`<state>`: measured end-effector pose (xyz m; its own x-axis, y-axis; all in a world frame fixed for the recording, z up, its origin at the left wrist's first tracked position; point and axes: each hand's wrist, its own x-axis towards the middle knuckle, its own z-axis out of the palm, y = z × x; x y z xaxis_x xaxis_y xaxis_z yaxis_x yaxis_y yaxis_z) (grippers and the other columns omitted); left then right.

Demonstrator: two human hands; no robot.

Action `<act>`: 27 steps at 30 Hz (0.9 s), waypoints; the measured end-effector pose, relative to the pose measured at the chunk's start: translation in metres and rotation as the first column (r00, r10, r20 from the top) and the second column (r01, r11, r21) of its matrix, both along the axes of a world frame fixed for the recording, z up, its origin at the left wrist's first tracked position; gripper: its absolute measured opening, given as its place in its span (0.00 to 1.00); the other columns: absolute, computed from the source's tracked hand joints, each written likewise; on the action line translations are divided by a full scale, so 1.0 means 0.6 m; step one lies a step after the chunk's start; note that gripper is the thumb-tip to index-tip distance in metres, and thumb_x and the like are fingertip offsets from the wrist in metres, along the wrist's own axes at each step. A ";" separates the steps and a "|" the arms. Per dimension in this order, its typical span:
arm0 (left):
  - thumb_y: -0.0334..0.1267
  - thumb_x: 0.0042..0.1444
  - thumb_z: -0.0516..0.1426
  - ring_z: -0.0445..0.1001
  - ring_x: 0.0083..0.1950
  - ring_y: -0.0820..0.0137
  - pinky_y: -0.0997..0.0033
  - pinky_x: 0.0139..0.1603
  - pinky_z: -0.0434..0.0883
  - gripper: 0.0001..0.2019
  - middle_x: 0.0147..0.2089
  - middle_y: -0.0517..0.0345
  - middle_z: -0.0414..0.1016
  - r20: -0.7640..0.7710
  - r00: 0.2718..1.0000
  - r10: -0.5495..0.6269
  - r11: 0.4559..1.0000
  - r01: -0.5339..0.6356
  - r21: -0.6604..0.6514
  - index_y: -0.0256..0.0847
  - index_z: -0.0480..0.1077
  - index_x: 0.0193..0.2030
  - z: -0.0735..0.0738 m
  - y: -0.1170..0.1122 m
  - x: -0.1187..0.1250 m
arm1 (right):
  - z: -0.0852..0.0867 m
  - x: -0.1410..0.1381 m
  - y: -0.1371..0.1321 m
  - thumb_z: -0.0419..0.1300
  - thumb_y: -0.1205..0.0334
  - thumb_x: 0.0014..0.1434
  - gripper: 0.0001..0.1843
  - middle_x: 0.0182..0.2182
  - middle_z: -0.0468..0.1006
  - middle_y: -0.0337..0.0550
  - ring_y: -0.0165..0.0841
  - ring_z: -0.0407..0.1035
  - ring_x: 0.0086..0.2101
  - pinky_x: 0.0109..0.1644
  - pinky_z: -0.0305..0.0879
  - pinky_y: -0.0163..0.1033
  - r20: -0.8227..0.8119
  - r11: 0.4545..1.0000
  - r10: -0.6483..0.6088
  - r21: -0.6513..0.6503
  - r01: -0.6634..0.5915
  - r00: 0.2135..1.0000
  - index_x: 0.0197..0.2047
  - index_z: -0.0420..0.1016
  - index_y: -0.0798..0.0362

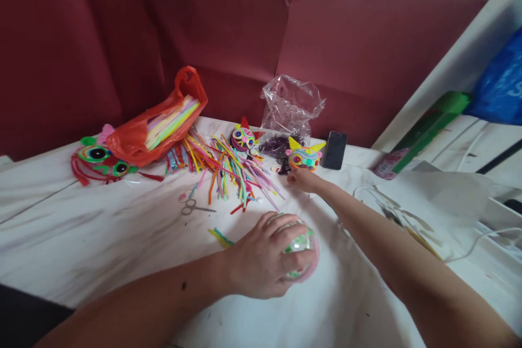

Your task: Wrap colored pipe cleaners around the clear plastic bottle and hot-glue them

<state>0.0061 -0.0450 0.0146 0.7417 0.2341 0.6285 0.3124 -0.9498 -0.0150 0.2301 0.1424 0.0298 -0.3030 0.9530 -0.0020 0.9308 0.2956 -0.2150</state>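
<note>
My left hand (271,255) is wrapped over a clear rounded thing (299,244) with green bits on it and a pink rim, low at the centre of the table. Farther off, my right hand (302,180) has its fingers curled down in front of a colourful animal-face craft (305,159) with yellow ears. Whether those fingers hold something small is hidden. Just beside them lie small dark pieces (283,166). A green and yellow pipe cleaner piece (220,237) rests left of my left hand.
Many loose pipe cleaners (228,168) spread from a red plastic bag (159,125). Scissors (196,207) lie in front of them. A red animal-face craft (101,160) is at left, a smaller one (243,136) behind. A clear bag (289,106) and phone (335,150) stand at the back.
</note>
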 end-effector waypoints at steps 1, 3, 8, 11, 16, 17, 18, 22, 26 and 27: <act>0.35 0.52 0.58 0.57 0.66 0.54 0.49 0.61 0.62 0.24 0.61 0.46 0.63 0.004 1.000 0.004 1.000 -0.004 0.000 0.43 0.58 0.55 0.000 0.000 0.000 | -0.004 -0.006 0.003 0.61 0.71 0.51 0.05 0.29 0.80 0.44 0.31 0.70 0.31 0.32 0.59 0.31 0.006 1.000 0.009 0.012 -0.009 1.000 0.29 0.78 0.56; 0.35 0.51 0.58 0.58 0.66 0.54 0.49 0.61 0.62 0.24 0.61 0.46 0.62 0.016 1.000 0.010 1.000 -0.010 -0.004 0.43 0.58 0.55 0.001 0.001 0.000 | -0.007 -0.023 0.014 0.58 0.69 0.57 0.07 0.32 0.81 0.45 0.31 0.72 0.33 0.35 0.61 0.31 0.007 0.999 0.016 0.038 -0.016 1.000 0.33 0.79 0.56; 0.35 0.50 0.58 0.58 0.66 0.54 0.49 0.61 0.62 0.25 0.61 0.46 0.62 0.018 1.000 0.023 0.999 -0.023 -0.025 0.43 0.59 0.55 0.002 0.004 -0.001 | -0.012 -0.076 0.047 0.56 0.57 0.65 0.12 0.39 0.79 0.44 0.33 0.73 0.39 0.45 0.69 0.41 0.003 0.997 -0.041 0.071 0.041 0.999 0.41 0.76 0.57; 0.36 0.51 0.59 0.56 0.67 0.54 0.50 0.61 0.62 0.24 0.62 0.46 0.62 -0.002 0.999 0.034 0.999 -0.034 -0.032 0.43 0.60 0.55 0.004 0.004 -0.002 | -0.024 -0.108 0.056 0.57 0.52 0.65 0.15 0.40 0.78 0.43 0.33 0.73 0.39 0.45 0.71 0.44 0.017 0.994 -0.097 0.053 0.096 0.995 0.43 0.75 0.56; 0.41 0.55 0.55 0.55 0.68 0.56 0.53 0.62 0.61 0.20 0.63 0.49 0.62 -0.015 0.998 0.059 0.997 -0.060 -0.039 0.45 0.62 0.55 0.002 0.005 -0.002 | -0.035 -0.136 0.059 0.58 0.54 0.64 0.14 0.38 0.79 0.45 0.33 0.74 0.37 0.44 0.70 0.43 0.017 0.989 -0.142 0.041 0.142 0.990 0.40 0.75 0.57; 0.41 0.56 0.54 0.54 0.68 0.57 0.53 0.62 0.62 0.19 0.64 0.49 0.62 -0.015 0.997 0.070 0.997 -0.071 -0.040 0.45 0.63 0.55 0.001 0.006 -0.002 | -0.032 -0.136 0.061 0.58 0.56 0.64 0.13 0.38 0.79 0.47 0.33 0.74 0.37 0.43 0.70 0.43 0.005 0.990 -0.137 0.045 0.136 0.991 0.39 0.75 0.58; 0.42 0.57 0.54 0.54 0.68 0.57 0.53 0.62 0.62 0.18 0.64 0.50 0.61 -0.017 0.997 0.079 0.996 -0.080 -0.042 0.45 0.64 0.54 0.000 0.007 -0.002 | -0.029 -0.134 0.063 0.58 0.59 0.63 0.11 0.36 0.80 0.49 0.35 0.74 0.38 0.43 0.69 0.41 -0.014 0.991 -0.124 0.047 0.124 0.992 0.37 0.76 0.59; 0.44 0.57 0.54 0.52 0.69 0.56 0.52 0.62 0.62 0.19 0.64 0.50 0.61 -0.056 0.993 0.101 0.993 -0.104 -0.054 0.45 0.65 0.55 0.000 0.008 -0.005 | -0.010 -0.119 0.070 0.60 0.71 0.54 0.07 0.28 0.80 0.53 0.39 0.75 0.36 0.37 0.63 0.36 -0.145 0.996 -0.076 0.041 0.083 0.986 0.25 0.74 0.57; 0.44 0.57 0.55 0.53 0.70 0.55 0.52 0.62 0.63 0.19 0.64 0.49 0.62 -0.075 0.990 0.115 0.989 -0.122 -0.084 0.44 0.65 0.55 0.003 0.009 -0.005 | 0.003 -0.103 0.059 0.59 0.68 0.54 0.12 0.17 0.74 0.43 0.32 0.69 0.22 0.27 0.60 0.34 -0.368 0.997 -0.080 -0.038 0.071 0.927 0.21 0.66 0.53; 0.44 0.56 0.55 0.53 0.69 0.56 0.53 0.62 0.63 0.20 0.63 0.48 0.62 -0.068 0.991 0.118 0.988 -0.124 -0.095 0.43 0.65 0.55 0.003 0.010 -0.005 | 0.004 -0.101 0.053 0.58 0.65 0.56 0.12 0.17 0.73 0.41 0.29 0.66 0.19 0.25 0.59 0.33 -0.436 0.996 -0.080 -0.064 0.057 0.896 0.22 0.65 0.53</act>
<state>0.0033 -0.0391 0.0166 0.7408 0.3828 0.5520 0.4264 -0.9029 0.0539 0.1698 0.1742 0.0321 -0.2177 0.9735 0.0697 0.7568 0.2134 -0.6178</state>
